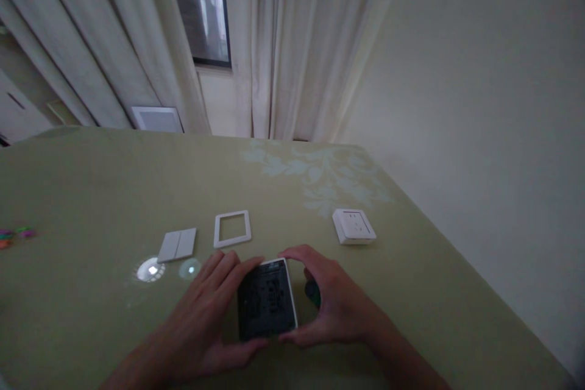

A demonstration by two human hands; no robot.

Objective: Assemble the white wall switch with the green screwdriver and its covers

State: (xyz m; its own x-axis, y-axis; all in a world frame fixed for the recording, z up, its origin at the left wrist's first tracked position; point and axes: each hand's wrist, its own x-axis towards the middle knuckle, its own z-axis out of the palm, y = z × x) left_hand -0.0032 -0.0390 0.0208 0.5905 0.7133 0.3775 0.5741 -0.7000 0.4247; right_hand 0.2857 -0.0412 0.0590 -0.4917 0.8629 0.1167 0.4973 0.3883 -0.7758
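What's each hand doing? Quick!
Left hand: holding the black switch base.
Right hand: holding it too; whether also the dark green object, I can't tell.

This room is resembling a home: pale curtains (311, 42) are hanging behind the floral-patterned tablecloth (137, 183), a dark-framed window (198, 6) is showing beyond it, and a plain wall (479, 103) is flanking its right.

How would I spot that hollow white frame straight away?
On the green table, find the left hand gripping the dark panel. Just beyond its fingers, to the right of the two-part plate, lies the flat white frame. Unlike the plate and the socket farther right, it has a big opening with green showing through.
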